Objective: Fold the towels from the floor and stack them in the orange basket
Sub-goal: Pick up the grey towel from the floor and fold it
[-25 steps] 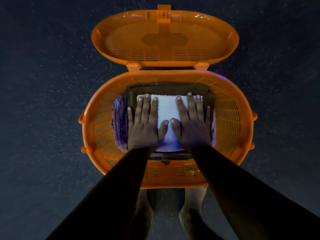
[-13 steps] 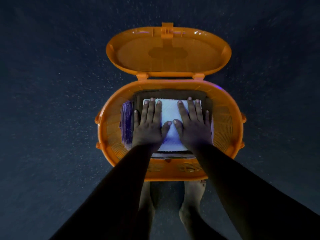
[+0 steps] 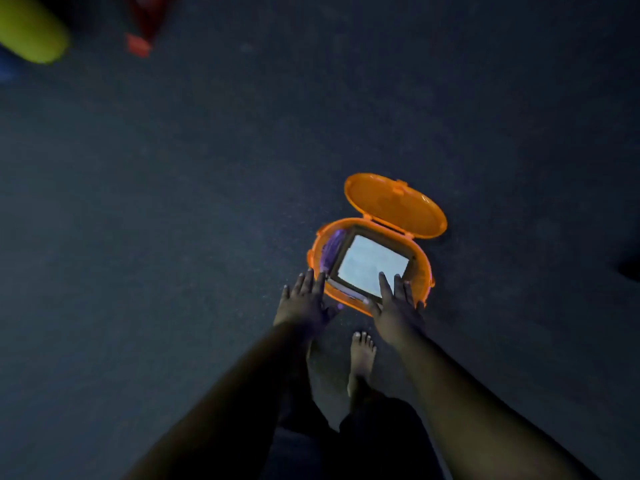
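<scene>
towels point(image 3: 372, 265) folded, stacked in basket point(image 3: 420, 271) on floor point(image 3: 173, 237), white one on top | left hand point(image 3: 304, 299), right hand point(image 3: 396, 303) flat, apart, empty, above near rim | risk: a hand catches rim, tips basket; lid point(image 3: 394, 206) drops shut

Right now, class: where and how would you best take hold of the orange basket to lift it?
Probably grip the orange basket by its rim at the two narrow ends, one hand per side, from above. The open lid blocks the back edge, and the folded white towel fills the middle.
</scene>
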Motion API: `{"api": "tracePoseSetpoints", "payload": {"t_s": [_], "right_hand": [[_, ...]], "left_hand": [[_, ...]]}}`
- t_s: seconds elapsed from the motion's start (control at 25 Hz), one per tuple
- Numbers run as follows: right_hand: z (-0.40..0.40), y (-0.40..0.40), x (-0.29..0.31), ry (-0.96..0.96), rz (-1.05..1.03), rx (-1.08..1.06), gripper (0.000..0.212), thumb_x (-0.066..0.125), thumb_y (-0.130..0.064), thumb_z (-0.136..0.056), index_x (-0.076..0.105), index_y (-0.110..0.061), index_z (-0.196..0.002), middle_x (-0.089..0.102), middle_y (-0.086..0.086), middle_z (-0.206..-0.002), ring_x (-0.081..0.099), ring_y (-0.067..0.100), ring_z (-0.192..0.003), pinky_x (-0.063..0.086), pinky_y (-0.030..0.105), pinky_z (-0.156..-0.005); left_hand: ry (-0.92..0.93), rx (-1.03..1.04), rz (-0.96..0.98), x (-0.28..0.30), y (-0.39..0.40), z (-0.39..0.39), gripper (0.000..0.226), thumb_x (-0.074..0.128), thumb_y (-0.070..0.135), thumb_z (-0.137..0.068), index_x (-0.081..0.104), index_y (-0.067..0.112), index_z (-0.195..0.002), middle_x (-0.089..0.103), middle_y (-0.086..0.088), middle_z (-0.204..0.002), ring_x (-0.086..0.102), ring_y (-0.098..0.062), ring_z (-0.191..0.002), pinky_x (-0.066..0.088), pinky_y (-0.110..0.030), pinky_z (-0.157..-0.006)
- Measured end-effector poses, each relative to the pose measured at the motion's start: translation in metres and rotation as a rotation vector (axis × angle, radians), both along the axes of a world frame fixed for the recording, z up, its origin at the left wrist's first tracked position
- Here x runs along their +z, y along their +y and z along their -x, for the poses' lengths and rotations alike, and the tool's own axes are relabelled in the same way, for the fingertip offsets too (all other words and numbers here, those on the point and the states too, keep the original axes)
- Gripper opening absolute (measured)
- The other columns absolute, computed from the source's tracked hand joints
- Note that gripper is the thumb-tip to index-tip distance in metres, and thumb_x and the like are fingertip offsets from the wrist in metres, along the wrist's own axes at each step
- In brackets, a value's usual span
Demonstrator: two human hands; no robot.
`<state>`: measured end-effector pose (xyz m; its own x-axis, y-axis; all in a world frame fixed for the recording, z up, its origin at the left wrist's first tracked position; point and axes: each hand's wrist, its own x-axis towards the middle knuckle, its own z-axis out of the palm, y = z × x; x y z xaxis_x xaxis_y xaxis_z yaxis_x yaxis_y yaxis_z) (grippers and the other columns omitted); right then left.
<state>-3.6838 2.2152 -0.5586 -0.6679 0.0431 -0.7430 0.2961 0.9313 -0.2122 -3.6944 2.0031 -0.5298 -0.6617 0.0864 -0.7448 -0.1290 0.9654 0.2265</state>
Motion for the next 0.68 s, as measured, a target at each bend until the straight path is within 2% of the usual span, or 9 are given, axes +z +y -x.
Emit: {"api": "tracePoseSetpoints", "payload": {"t_s": [0.08,0.2,0.44,0.68], "right_hand": [[-0.007,-0.025,0.067,0.038,0.030,0.142,0.072,0.033,-0.063,-0.101,0.004,-0.037,-0.161,0.002,0.003,-0.171,0.001,0.027,-0.157,0.013,0.060,-0.120],[-0.013,-0.076,0.143,0.081,0.072,0.356,0.071,0.029,-0.066,-0.100,0.004,-0.036,-0.160,-0.001,0.003,-0.171,-0.002,0.026,-0.157,0.009,0.060,-0.121],[-0.045,-0.212,0.219,0.204,0.069,0.795,0.077,0.030,-0.069,-0.098,0.002,-0.035,-0.161,-0.003,0.000,-0.171,-0.005,0.022,-0.157,0.009,0.058,-0.122],[-0.128,-0.391,0.253,0.293,0.124,1.144,0.081,0.026,-0.075,-0.096,-0.002,-0.037,-0.161,-0.005,-0.001,-0.171,-0.007,0.021,-0.157,0.004,0.057,-0.124]], "left_hand": [[0.033,0.133,-0.001,0.067,-0.025,-0.038,0.091,0.036,0.072,-0.096,-0.001,0.022,-0.164,-0.001,-0.006,-0.172,0.003,-0.025,-0.158,0.009,-0.051,-0.126],[0.109,0.340,0.033,0.136,-0.071,-0.101,0.092,0.033,0.074,-0.095,-0.003,0.023,-0.163,-0.004,-0.004,-0.172,0.001,-0.023,-0.158,0.009,-0.049,-0.125],[0.184,0.668,0.136,0.210,-0.169,-0.220,0.098,0.028,0.081,-0.091,-0.007,0.024,-0.163,-0.010,-0.003,-0.171,-0.007,-0.022,-0.158,0.004,-0.050,-0.126],[0.263,0.978,0.208,0.238,-0.293,-0.350,0.098,0.026,0.082,-0.091,-0.008,0.024,-0.163,-0.012,-0.004,-0.171,-0.009,-0.022,-0.158,0.001,-0.051,-0.126]]}}
